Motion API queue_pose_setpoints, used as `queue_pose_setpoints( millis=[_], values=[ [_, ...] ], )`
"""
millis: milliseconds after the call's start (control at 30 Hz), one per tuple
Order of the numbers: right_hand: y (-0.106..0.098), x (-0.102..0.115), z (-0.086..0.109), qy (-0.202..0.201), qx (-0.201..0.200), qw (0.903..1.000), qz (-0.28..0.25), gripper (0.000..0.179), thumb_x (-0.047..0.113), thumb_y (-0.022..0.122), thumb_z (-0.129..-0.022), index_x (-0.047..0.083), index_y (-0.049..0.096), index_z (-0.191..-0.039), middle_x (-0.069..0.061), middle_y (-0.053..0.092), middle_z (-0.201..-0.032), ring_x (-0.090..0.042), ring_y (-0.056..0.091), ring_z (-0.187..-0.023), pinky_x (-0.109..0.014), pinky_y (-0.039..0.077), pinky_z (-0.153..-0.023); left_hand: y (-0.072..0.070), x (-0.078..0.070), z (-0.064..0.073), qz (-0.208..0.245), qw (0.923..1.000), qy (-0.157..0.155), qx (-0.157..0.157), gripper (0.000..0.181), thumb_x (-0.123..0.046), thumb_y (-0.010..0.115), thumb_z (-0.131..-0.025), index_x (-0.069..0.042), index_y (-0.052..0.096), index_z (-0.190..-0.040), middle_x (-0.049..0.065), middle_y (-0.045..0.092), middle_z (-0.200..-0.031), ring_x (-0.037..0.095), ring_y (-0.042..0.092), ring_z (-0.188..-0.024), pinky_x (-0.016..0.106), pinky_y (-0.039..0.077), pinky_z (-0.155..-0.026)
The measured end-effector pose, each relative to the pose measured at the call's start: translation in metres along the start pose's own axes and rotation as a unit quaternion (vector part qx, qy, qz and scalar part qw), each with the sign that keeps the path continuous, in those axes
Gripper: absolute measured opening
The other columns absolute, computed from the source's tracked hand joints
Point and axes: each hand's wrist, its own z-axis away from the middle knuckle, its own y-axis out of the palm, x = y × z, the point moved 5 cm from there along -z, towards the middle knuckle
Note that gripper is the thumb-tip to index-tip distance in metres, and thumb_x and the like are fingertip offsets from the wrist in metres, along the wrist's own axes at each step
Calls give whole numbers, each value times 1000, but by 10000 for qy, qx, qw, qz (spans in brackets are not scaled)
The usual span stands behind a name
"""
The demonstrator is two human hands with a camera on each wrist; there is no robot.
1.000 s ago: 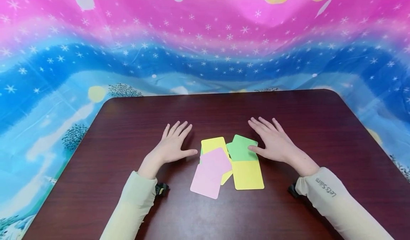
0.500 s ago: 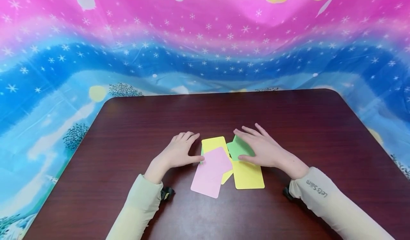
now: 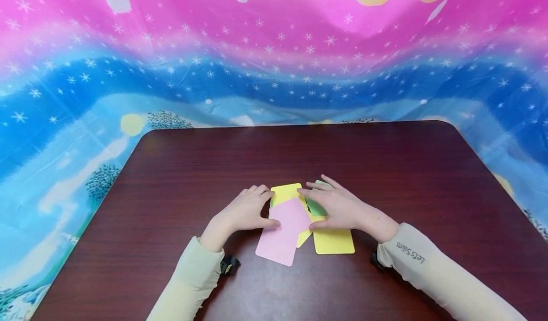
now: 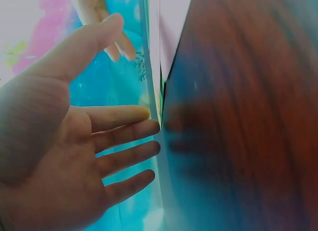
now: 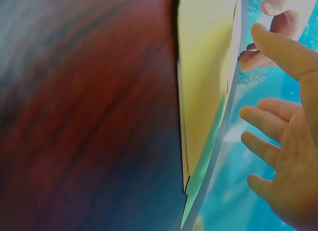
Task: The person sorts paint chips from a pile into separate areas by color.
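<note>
Several cards lie overlapping in a loose pile: pink cards (image 3: 282, 233) on top at the left, a yellow card (image 3: 286, 191) partly under them, another yellow card (image 3: 335, 243) at the right, and green cards (image 3: 316, 209) behind it. My left hand (image 3: 246, 210) is at the pile's left edge, thumb over the pink cards. In the left wrist view its fingers (image 4: 126, 141) are spread and nearly straight, holding nothing. My right hand (image 3: 342, 208) hovers over the right side, hiding part of the green and yellow cards. The right wrist view shows its fingers (image 5: 266, 149) relaxed, apart from the cards.
A dark brown wooden table (image 3: 214, 157) with rounded corners carries the cards. Behind and beside it hangs a pink and blue patterned cloth (image 3: 274, 50). Each wrist wears a small black device, such as the one at the left sleeve (image 3: 229, 265).
Both hands have moved inward and slightly toward the person, from either side of the cards to over them. The fingers are less spread in the head view. The cards have stayed in place.
</note>
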Motion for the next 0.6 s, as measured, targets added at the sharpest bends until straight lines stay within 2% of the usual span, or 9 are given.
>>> queue_pose_setpoints(
  millis=[233,467,600],
  values=[
    [5,7,-5,12,282,9991,-304,84,51,74,-66,16,43,-136,3,49,-134,-23,38,-129,-48,14,-109,4,-11,0,-97,9999,113,83,73,-55,66,-70,-4,55,-121,4,49,-111,20,47,-98,37,39,-86],
    [6,12,-11,-93,450,9987,-242,85,47,77,-63,13,45,-134,-2,53,-130,-22,43,-125,-48,16,-109,5,-18,3,-340,9994,82,20,77,-57,69,-67,-3,55,-119,6,48,-111,21,47,-97,38,39,-85],
    [5,14,-13,-176,394,9989,-195,85,45,79,-61,11,46,-132,-3,53,-129,-22,45,-123,-48,16,-108,6,-20,4,-364,9993,1,-11,79,-58,70,-64,-4,55,-119,7,47,-115,22,46,-99,39,40,-85]
  ],
)
